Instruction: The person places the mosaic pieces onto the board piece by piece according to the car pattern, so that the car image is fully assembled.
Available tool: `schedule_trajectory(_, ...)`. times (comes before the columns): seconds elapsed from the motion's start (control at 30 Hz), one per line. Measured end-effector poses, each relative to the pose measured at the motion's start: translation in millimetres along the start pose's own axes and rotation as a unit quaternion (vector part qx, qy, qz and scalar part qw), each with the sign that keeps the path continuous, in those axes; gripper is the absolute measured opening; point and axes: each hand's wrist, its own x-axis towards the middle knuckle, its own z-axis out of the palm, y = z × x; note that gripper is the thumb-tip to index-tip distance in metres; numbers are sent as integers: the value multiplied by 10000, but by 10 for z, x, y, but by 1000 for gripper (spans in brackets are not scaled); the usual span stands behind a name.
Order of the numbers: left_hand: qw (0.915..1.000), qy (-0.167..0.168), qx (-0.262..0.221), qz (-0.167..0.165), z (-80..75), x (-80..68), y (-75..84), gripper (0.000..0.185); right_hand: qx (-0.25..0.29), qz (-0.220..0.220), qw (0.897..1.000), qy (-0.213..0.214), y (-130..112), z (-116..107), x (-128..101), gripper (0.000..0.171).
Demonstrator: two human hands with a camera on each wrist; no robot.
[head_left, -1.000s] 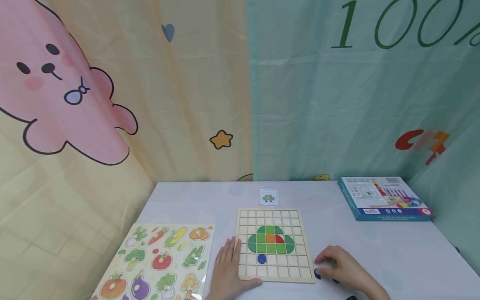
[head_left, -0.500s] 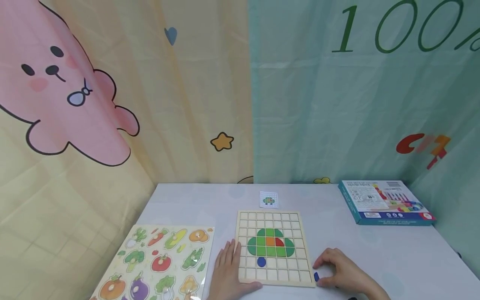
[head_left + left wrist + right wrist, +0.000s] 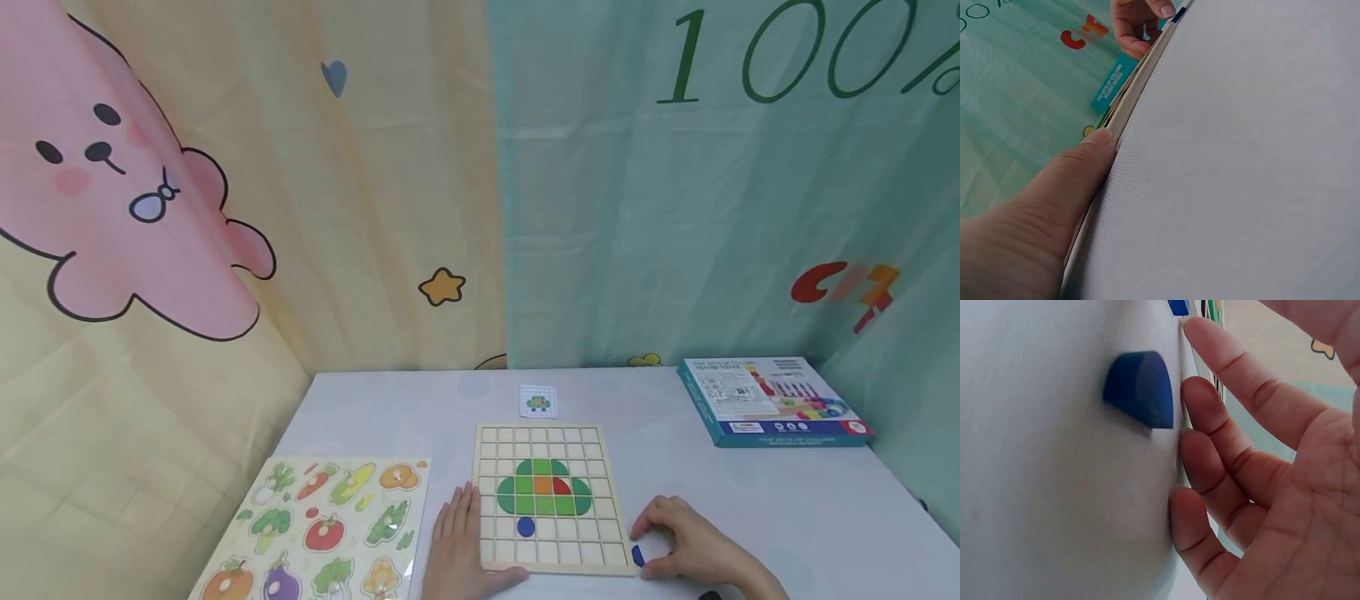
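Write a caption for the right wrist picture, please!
Right hand with fingertips on the table, beside a loose blue quarter-round piece.

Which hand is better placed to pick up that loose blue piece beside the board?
Right. The right hand has its fingertips beside the blue piece; the left hand rests flat against the wooden board, across from it.

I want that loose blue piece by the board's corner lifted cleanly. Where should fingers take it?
Pinch the blue piece across its raised side edges, from above: it lies flat on the table, apart from the right hand's fingertips.
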Motion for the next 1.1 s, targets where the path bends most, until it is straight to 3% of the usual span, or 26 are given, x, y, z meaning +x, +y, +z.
schedule_trajectory(0.3,9989,404,149,198,5,-28,1,127,42,128,9999,-86,7,4,-5,27)
schedule_trajectory(0.73,9999,-110,-23,-48,-35,-2,8,129,-103,304,9995,20,-75,29,22,28)
schedule_trajectory(1.0,9995,288,46,152,3,-17,3,127,-126,693,9974,173,-86,32,17,28)
schedule_trajectory(1.1,9994,294,43,167,5,-17,0,126,-73,742,9971,159,-86,26,15,27)
